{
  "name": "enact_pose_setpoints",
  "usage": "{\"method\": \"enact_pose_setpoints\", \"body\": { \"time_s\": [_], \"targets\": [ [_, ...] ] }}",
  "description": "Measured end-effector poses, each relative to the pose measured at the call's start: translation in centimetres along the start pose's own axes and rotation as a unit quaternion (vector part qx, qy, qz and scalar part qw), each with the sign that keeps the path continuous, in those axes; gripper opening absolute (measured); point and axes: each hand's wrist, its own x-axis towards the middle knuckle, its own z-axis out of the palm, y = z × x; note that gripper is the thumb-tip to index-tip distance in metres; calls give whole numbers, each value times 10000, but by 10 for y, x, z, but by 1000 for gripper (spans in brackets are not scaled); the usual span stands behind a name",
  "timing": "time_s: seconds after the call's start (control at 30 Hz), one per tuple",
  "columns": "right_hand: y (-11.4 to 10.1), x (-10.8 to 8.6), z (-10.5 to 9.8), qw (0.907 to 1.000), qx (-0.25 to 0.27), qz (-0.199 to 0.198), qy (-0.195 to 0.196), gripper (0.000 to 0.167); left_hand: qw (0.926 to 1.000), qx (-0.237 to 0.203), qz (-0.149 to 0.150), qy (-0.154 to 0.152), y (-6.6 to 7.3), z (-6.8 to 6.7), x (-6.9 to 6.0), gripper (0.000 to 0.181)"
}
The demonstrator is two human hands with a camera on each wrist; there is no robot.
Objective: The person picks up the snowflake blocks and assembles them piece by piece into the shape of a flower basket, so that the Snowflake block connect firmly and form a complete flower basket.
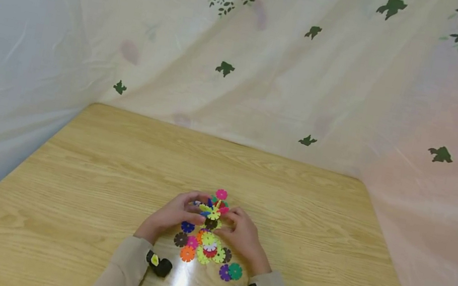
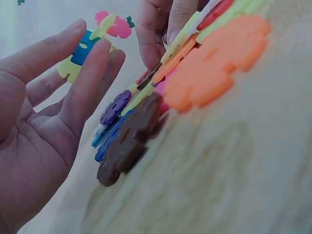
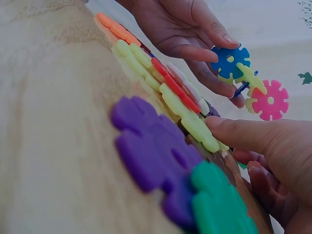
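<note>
Left hand [image 1: 177, 213]: your fingers pinch the blue disc [image 3: 229, 68] of a joined cluster [image 3: 251, 80], raised.
Right hand [image 1: 242, 235]: your fingers bend beside the loose discs [image 1: 187, 253]; I cannot tell whether they grip one.
Surface [image 1: 308, 239]: the loose discs overlap on it, some between your hands.

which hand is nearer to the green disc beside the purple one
Right. The right hand is just beyond the green disc, at the right edge of the other discs; the left hand is farther off, across those discs, pinching a blue disc.
</note>
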Motion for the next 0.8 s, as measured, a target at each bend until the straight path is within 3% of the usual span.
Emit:
{"method": "enact_pose_setpoints", "body": {
  "time_s": [0.27, 0.47, 0.8],
  "targets": [
    [-2, 0, -1, 9998, -188, -27, -24, 30, 9999, 85, 18, 70, 0, -1, -1, 60],
    [-2, 0, -1, 9995, 242, 196, -52, 32, 9997, 104, -60, 191, 1, -2, -2, 60],
    [7, 2, -1, 9891, 1214, 234, 799, 24, 9993, 257, -105, 238, 0, 3, -1, 60]
  ]
}}
